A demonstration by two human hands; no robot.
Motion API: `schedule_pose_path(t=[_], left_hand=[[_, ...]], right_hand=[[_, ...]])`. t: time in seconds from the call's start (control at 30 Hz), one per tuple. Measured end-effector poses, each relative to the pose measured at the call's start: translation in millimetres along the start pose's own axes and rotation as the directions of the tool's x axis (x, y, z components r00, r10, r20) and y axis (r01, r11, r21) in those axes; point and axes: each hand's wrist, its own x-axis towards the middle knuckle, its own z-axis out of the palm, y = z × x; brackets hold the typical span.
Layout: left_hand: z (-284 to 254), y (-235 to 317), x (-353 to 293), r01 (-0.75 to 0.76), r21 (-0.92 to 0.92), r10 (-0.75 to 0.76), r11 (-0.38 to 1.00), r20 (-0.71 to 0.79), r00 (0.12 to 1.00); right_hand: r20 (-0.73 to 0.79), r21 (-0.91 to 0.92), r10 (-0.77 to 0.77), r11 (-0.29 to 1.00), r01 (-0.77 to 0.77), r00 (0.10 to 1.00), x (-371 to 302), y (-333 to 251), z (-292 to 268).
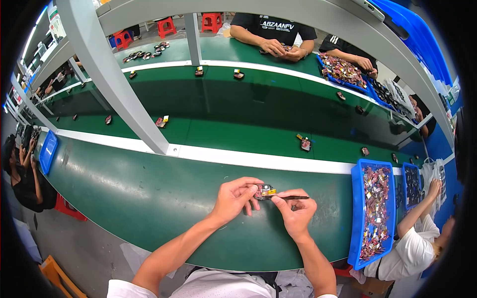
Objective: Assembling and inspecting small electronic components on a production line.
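Note:
My left hand (234, 197) pinches a small electronic part (265, 190) with copper-red and yellow bits, held just above the green bench surface (149, 198). My right hand (297, 211) grips a thin dark tool (293, 197) like tweezers, its tip touching the part from the right. Both forearms come in from the lower edge and meet over the near bench.
A blue tray (356, 218) full of similar small parts sits to my right, a second blue tray (411, 186) beyond it. Loose parts (304, 143) ride the green conveyor belt. A grey post (114, 79) rises at left. Other people work opposite and at both sides.

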Motion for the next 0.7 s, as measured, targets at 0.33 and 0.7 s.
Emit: schedule_pose_path(t=[0.33,0.7], left_hand=[[0.0,-0.9,-0.8,-0.001,0.004,0.001,1.0,0.002,1.0],[0.3,-2.7,-0.7,-0.01,0.005,0.01,1.0,-0.005,1.0]], right_hand=[[0.002,-0.11,-0.117,0.987,0.117,0.993,0.0,1.7,0.8],[0.028,-0.154,-0.131,0.979,0.134,0.991,0.4,2.1,-0.9]])
